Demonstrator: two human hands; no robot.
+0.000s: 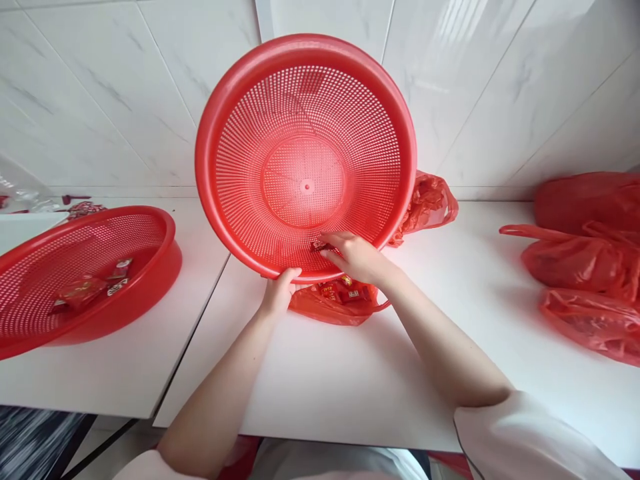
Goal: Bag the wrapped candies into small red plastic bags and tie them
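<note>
A large red plastic colander basket [306, 180] is tilted up, with its open mouth facing me. My left hand [281, 290] grips its lower rim, thumb over the edge. Inside the lower wall, my right hand [356, 257] has its fingers bent around a small dark-red wrapped packet [320, 246], which is partly hidden. Below the rim lies a red plastic bag [327, 309] on the white table, with several shiny red and gold packets [345, 291] showing in its mouth. The basket hides the bag's back part.
At left, a second red basket [150, 283] holds a few wrapped packets [83, 291]. Tied red plastic bags [580, 267] are grouped at right, and a crumpled red bag [430, 200] lies behind the big basket. A tiled wall [475, 100] borders the white table [450, 287].
</note>
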